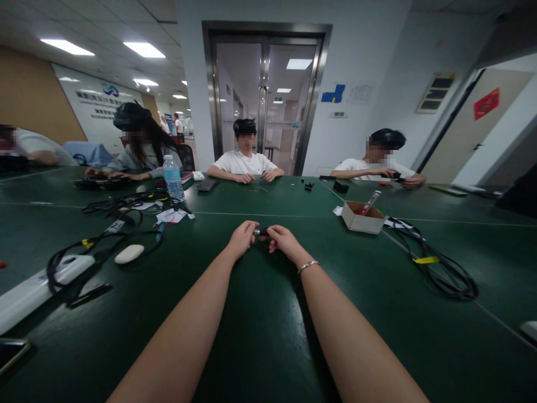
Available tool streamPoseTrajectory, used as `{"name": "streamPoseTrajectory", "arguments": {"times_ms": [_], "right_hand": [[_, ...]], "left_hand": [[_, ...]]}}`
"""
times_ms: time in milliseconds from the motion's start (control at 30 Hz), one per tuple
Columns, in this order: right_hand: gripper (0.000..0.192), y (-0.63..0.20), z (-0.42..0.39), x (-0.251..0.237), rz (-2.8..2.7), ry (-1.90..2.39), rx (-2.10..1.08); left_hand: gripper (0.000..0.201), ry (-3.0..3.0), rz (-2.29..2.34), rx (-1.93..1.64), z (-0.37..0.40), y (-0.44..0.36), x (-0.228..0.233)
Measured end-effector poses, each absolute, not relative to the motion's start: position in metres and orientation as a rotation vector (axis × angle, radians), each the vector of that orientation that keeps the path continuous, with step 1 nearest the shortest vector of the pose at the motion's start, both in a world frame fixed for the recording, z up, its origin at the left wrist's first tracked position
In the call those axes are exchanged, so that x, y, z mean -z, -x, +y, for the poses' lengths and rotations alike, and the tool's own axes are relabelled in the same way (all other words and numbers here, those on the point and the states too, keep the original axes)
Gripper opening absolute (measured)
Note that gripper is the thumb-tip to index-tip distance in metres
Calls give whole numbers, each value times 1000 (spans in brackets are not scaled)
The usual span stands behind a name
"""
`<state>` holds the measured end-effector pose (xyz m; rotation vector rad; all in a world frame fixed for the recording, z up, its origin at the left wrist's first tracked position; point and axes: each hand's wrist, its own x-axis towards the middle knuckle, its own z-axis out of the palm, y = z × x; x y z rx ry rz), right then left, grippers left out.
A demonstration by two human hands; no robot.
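Mid-assembly, frame centre: left hand (pixel 242 238) and right hand (pixel 283 239) both pinch small black part (pixel 260 231) above tabletop (pixel 260 336); next move likely needs aligned push.

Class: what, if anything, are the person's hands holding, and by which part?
A small black object, one end pinched by the left hand, the other by the right hand, above the dark green table.
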<state>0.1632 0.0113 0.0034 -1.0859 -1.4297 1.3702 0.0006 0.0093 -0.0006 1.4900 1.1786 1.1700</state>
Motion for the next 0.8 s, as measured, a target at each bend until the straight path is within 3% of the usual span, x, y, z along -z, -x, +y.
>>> {"name": "streamPoseTrajectory", "arguments": {"times_ms": [533,700,800], "right_hand": [[3,-164,5,-8,-1399,1069,-1385],[20,-169,0,-11,-1403,908,-1449],[15,-167,-1,-13,-1406,946,-1420]], "left_hand": [[24,-1491,1154,-1191,7,-4,-2],[25,-1519,1131,-1214,8,-4,-3],[25,-1537,1087,-1211,8,-4,-4]]}}
